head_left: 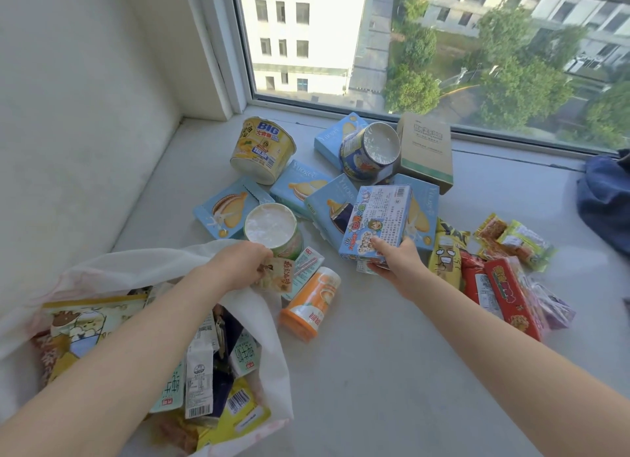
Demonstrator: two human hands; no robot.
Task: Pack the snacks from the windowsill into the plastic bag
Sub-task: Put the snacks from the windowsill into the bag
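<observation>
1. The left hand (238,267) pinches a small packet (276,275) just past the plastic bag's (143,258) far rim
2. The right hand (397,264) grips a blue box (376,219) above the snacks (300,180)
3. Bare windowsill (375,371) lies open right of the bag, on the near side of the snacks

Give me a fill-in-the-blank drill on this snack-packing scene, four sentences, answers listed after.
1. The right hand grips a box that is mostly ___ in colour.
2. The left hand pinches a small packet at the edge of the plastic bag, near a canister lying on its ___.
3. That canister's body is ___ in colour.
4. The yellow cup shows the word ___ in large blue letters.

Missing words: blue; side; orange; BIG.
</observation>
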